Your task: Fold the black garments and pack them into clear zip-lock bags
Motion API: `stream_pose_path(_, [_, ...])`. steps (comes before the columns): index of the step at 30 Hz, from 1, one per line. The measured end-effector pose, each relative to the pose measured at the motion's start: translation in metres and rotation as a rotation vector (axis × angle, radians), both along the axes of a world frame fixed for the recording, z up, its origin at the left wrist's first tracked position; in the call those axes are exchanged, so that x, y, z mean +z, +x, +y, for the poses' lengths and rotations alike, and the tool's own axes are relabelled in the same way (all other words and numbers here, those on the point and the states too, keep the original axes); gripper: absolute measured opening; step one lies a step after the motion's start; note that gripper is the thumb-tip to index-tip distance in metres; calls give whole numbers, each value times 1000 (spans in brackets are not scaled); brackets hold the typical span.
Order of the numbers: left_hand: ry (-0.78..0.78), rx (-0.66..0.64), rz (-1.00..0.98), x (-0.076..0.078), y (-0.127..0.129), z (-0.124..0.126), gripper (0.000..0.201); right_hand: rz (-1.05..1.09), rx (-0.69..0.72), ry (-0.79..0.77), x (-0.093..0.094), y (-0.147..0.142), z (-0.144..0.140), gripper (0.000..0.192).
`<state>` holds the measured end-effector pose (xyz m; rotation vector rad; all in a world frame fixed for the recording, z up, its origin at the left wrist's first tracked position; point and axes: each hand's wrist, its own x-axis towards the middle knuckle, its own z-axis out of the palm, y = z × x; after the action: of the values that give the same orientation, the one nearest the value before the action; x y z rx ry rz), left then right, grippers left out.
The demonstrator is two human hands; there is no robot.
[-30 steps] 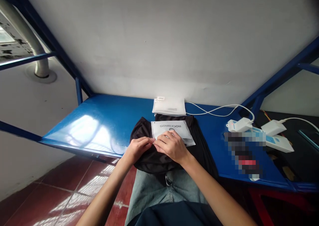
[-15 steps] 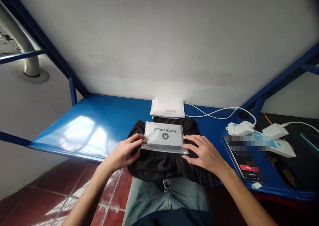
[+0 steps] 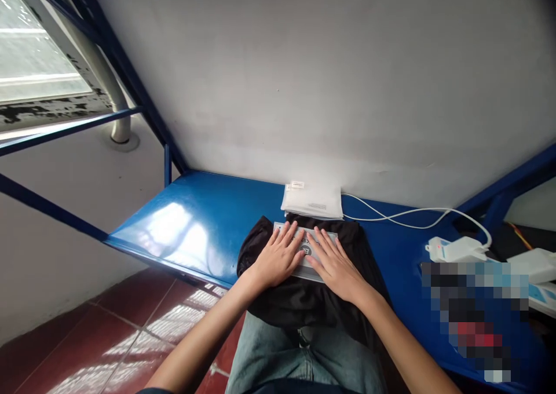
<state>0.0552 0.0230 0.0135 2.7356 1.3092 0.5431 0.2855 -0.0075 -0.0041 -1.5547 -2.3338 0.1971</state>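
Pressing the flat grey plastic pouch (image 3: 306, 254) smooth called for even, outward strokes, I judged. It lay on the crumpled black fabric (image 3: 299, 298) at the glossy blue metal table's (image 3: 204, 220) near edge. The left hand (image 3: 278, 258) and right hand (image 3: 332, 265) lay palm-down on it, fingers spread, gripping nothing. Beyond sat a stack of white pouches (image 3: 313, 200).

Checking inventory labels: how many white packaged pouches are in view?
2 visible. One flat pouch lies on the black garment under the left hand and right hand. A white stack sits against the wall; it may hold several.
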Motion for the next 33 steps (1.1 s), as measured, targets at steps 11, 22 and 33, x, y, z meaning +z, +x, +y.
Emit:
stream_pose_path(11, [-362, 443, -347, 33, -21, -25, 41, 693, -332, -341, 31, 10, 0, 80])
stream_pose_path(22, [-99, 517, -676, 28, -118, 80, 44, 478, 101, -63, 62, -101, 161, 43])
stream_pose_path(33, [-171, 515, 145, -27, -139, 139, 63, 109, 337, 38, 2, -166, 214, 59])
